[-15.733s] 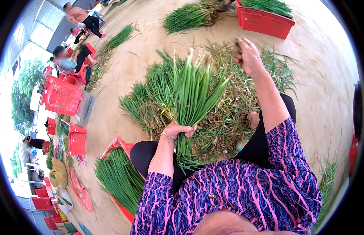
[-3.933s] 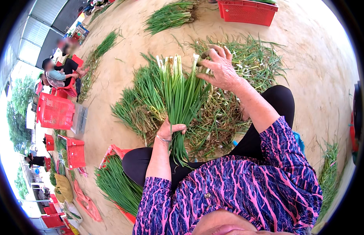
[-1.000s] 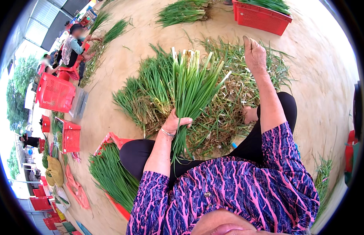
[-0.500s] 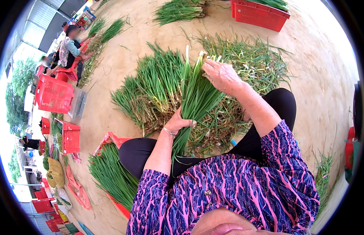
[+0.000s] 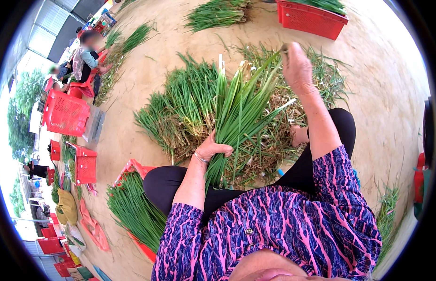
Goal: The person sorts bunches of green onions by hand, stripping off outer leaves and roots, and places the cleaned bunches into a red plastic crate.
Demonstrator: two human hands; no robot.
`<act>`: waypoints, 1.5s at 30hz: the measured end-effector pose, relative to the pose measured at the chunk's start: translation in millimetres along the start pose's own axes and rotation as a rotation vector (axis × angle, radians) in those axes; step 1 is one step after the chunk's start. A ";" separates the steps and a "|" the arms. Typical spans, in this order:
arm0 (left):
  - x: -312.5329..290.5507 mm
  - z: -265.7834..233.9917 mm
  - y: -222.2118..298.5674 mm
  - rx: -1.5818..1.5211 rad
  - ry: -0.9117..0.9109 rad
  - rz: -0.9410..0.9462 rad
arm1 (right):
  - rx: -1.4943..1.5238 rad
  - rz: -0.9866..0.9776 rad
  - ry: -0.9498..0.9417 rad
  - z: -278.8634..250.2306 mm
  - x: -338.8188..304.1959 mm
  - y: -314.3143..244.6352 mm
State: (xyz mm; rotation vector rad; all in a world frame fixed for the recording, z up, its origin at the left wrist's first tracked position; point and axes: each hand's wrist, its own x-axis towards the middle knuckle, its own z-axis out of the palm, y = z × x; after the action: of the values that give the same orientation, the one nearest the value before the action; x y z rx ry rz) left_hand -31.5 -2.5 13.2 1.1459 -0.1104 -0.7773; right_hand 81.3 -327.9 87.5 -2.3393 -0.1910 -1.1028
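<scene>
My left hand (image 5: 213, 149) is closed round a bunch of garlic chives (image 5: 239, 103), its white stem ends pointing away from me and fanned apart. Up and to the right of the bunch, my right hand (image 5: 297, 68) has its fingers pinched on a few long chive leaves (image 5: 266, 64) that stretch back to the bunch. One pale-ended stalk (image 5: 284, 107) juts out of the bunch to the right. Just beyond my left hand lies a heap of chives (image 5: 187, 100) with brown, soiled roots.
Loose trimmings (image 5: 316, 77) litter the floor beyond my legs. A red crate of chives (image 5: 138, 210) stands by my left knee, and another red crate (image 5: 311, 21) is at the far right. Far left, a person (image 5: 84, 61) sits near a red basket (image 5: 65, 114).
My right hand has moved from the stem ends out to the right, drawing leaves with it. The bunch has spread wider. My left hand keeps its hold.
</scene>
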 end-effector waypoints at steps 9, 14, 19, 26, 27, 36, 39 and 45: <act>2.6 -5.6 -3.2 -0.027 0.030 0.026 | -0.475 0.011 0.232 -48.4 22.8 29.1; 8.2 5.2 -4.8 0.029 0.107 0.024 | 0.614 0.477 -0.695 -8.1 -3.7 -69.0; 9.2 8.8 -6.7 0.058 0.078 0.004 | 0.723 0.672 -0.749 1.4 -9.1 -61.0; 9.5 12.5 -6.3 0.112 0.073 -0.027 | 0.829 0.776 -0.727 5.4 -22.6 -50.5; 9.2 10.2 -7.3 0.132 0.064 -0.018 | 0.850 0.808 -0.735 7.2 -22.1 -49.6; 8.2 12.9 -5.9 0.124 0.037 0.014 | 0.568 0.504 -0.652 11.1 -29.0 -35.1; 7.6 14.6 -2.9 0.114 0.039 0.047 | 0.207 0.250 -0.437 7.9 -23.2 -29.1; 8.2 10.1 -5.1 0.135 0.095 0.053 | -0.105 0.333 0.114 -24.5 3.8 53.8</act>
State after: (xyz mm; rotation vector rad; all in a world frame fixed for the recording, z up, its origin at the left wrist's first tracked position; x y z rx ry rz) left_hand -32.6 -16.3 10.8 1.3009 -0.1145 -0.6752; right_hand 85.9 -386.6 80.9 -2.2819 0.2955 -1.0935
